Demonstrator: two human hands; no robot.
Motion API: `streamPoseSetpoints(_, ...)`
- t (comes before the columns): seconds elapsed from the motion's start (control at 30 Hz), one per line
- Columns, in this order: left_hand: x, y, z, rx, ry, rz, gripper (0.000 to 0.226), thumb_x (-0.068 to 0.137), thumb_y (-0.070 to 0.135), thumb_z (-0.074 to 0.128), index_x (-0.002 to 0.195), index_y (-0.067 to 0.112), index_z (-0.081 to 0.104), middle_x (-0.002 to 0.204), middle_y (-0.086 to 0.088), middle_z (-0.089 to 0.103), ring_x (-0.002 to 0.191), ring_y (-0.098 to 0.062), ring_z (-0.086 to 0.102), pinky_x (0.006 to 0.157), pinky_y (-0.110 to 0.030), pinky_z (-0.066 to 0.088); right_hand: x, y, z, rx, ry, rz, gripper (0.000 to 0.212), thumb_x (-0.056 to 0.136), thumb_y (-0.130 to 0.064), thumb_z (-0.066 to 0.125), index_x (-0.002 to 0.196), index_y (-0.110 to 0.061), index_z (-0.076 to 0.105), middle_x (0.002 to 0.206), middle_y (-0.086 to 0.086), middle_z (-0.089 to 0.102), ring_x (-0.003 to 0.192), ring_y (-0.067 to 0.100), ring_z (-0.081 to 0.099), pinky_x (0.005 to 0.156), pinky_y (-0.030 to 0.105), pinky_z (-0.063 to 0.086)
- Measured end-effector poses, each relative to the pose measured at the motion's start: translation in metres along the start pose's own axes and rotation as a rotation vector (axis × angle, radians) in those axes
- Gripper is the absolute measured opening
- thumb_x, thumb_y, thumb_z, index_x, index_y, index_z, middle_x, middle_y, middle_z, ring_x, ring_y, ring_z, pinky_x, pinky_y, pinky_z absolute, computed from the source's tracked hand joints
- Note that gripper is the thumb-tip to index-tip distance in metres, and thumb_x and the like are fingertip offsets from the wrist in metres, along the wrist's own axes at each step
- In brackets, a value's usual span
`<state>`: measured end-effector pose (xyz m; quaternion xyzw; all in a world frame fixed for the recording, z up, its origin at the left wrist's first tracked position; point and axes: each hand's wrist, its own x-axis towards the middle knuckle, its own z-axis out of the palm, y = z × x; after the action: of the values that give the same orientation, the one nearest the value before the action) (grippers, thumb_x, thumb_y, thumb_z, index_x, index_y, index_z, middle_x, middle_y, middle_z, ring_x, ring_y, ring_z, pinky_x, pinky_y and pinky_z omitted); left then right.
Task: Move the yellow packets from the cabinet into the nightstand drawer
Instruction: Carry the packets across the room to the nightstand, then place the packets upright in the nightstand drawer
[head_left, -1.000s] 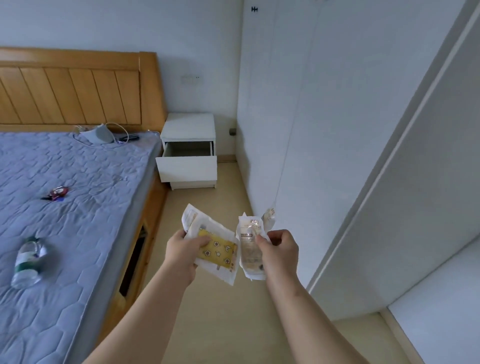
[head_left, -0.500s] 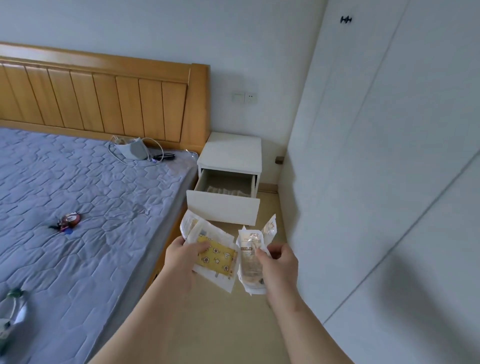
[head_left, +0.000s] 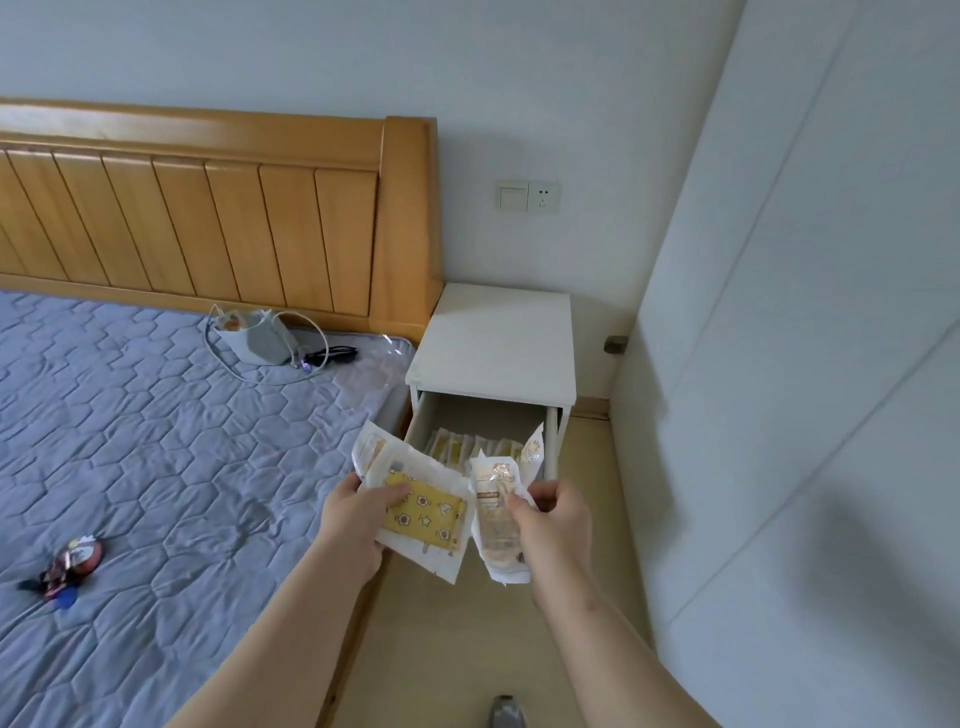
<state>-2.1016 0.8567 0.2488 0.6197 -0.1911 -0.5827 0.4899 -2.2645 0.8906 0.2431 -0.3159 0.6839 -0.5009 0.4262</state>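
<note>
Carry step: packets (head_left: 423, 514) brought near open drawer (head_left: 470, 415).
Left hand (head_left: 353, 514) and right hand (head_left: 553, 519) each grip some; next likely: lower them in.

The lone head camera looks forward and down, close above the left grip (head_left: 353, 519) and right grip (head_left: 558, 525); the nightstand drawer (head_left: 480, 414) lies just beyond them.

The left forearm (head_left: 291, 623) and right forearm (head_left: 597, 639), both bare, reach forward and draw slightly together. The left hand (head_left: 353, 519) pinches a yellow star-print packet (head_left: 426, 514), with the thumb across its front and the fingers curled behind. Just to its right, the right hand (head_left: 553, 525) grips a pale packet (head_left: 493, 514) upright, thumb in front and fingers wrapped behind. The hands are level and close together, not touching.
</note>
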Motion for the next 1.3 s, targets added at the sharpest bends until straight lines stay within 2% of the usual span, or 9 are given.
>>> streamPoseSetpoints(0.2, 0.116, 0.043, 0.072, 0.056, 0.033, -0.025, 0.040, 0.083, -0.002, 0.065, 0.117, 0.015, 0.053, 0.103, -0.015, 0.065, 0.090, -0.034, 0.065, 0.085, -0.056, 0.052, 0.146, -0.036, 0.040, -0.054, -0.040, 0.028, 0.017, 0.084, -0.011, 0.066, 0.078, -0.016, 0.052, 0.078, -0.002, 0.054, 0.068, 0.011, 0.050, 0.063, 0.029, 0.043)
streamPoseSetpoints(0.4, 0.229, 0.080, 0.116, 0.109, 0.063, -0.076, 0.045, 0.083, -0.006, 0.063, 0.114, 0.015, 0.039, 0.095, -0.013, 0.058, 0.075, -0.030, 0.062, 0.063, -0.044, 0.053, 0.259, -0.050, 0.085, -0.114, -0.029, 0.074, 0.013, 0.085, -0.012, 0.066, 0.081, -0.014, 0.053, 0.079, -0.003, 0.055, 0.067, 0.009, 0.050, 0.058, 0.023, 0.041)
streamPoseSetpoints(0.57, 0.342, 0.107, 0.156, 0.232, 0.026, -0.083, 0.048, 0.083, -0.004, 0.064, 0.119, 0.015, 0.038, 0.092, -0.010, 0.057, 0.085, -0.032, 0.063, 0.072, -0.045, 0.054, 0.357, -0.055, 0.125, -0.221, 0.028, 0.060, 0.014, 0.086, -0.010, 0.064, 0.081, -0.015, 0.052, 0.077, -0.006, 0.054, 0.070, 0.008, 0.050, 0.059, 0.016, 0.038)
streamPoseSetpoints(0.73, 0.439, 0.118, 0.198, 0.417, -0.032, -0.119, 0.038, 0.086, 0.000, 0.061, 0.110, 0.017, 0.037, 0.086, -0.005, 0.057, 0.073, -0.022, 0.061, 0.063, -0.036, 0.053, 0.443, -0.050, 0.159, -0.365, 0.066, 0.033, 0.018, 0.088, -0.006, 0.060, 0.075, -0.014, 0.050, 0.074, -0.005, 0.054, 0.067, 0.010, 0.048, 0.052, 0.011, 0.037)
streamPoseSetpoints(0.87, 0.499, 0.112, 0.224, 0.608, -0.053, -0.158, 0.020, 0.088, 0.007, 0.059, 0.105, 0.013, 0.050, 0.100, -0.012, 0.064, 0.090, -0.028, 0.064, 0.081, -0.045, 0.056, 0.500, -0.031, 0.178, -0.507, 0.053, -0.097, 0.018, 0.087, 0.004, 0.051, 0.073, -0.007, 0.048, 0.066, -0.002, 0.049, 0.059, 0.012, 0.039, 0.049, 0.015, 0.034)
streamPoseSetpoints(1.07, 0.545, 0.090, 0.244, 0.655, -0.043, -0.220, 0.013, 0.090, 0.008, 0.056, 0.081, 0.018, 0.055, 0.095, -0.011, 0.064, 0.095, -0.031, 0.062, 0.086, -0.042, 0.053, 0.551, 0.005, 0.186, -0.730, -0.063, -0.222, 0.023, 0.082, 0.014, 0.042, 0.074, -0.007, 0.045, 0.071, 0.004, 0.049, 0.065, 0.019, 0.042, 0.054, 0.024, 0.031)
streamPoseSetpoints(1.13, 0.549, 0.080, 0.244, 0.663, -0.014, -0.232, 0.004, 0.088, 0.010, 0.058, 0.086, 0.012, 0.061, 0.095, -0.012, 0.066, 0.089, -0.030, 0.062, 0.083, -0.041, 0.053, 0.552, 0.016, 0.189, -0.773, -0.149, -0.216, 0.024, 0.081, 0.014, 0.042, 0.075, -0.009, 0.044, 0.073, 0.001, 0.047, 0.070, 0.019, 0.043, 0.057, 0.020, 0.031)
streamPoseSetpoints(1.23, 0.553, 0.062, 0.240, 0.661, 0.068, -0.245, 0.019, 0.085, 0.020, 0.064, 0.100, 0.007, 0.064, 0.095, -0.011, 0.066, 0.083, -0.028, 0.058, 0.067, -0.031, 0.044, 0.550, 0.035, 0.191, -0.842, -0.262, -0.214, 0.024, 0.083, 0.011, 0.043, 0.078, -0.013, 0.044, 0.079, -0.001, 0.048, 0.080, 0.018, 0.043, 0.062, 0.022, 0.034)
streamPoseSetpoints(1.3, 0.552, 0.053, 0.240, 0.620, 0.136, -0.236, 0.024, 0.084, 0.024, 0.066, 0.103, 0.009, 0.064, 0.093, -0.009, 0.066, 0.084, -0.027, 0.060, 0.072, -0.032, 0.048, 0.550, 0.043, 0.191, -0.863, -0.296, -0.217, 0.023, 0.083, 0.010, 0.044, 0.082, -0.012, 0.049, 0.083, -0.002, 0.049, 0.085, 0.016, 0.043, 0.066, 0.024, 0.037)
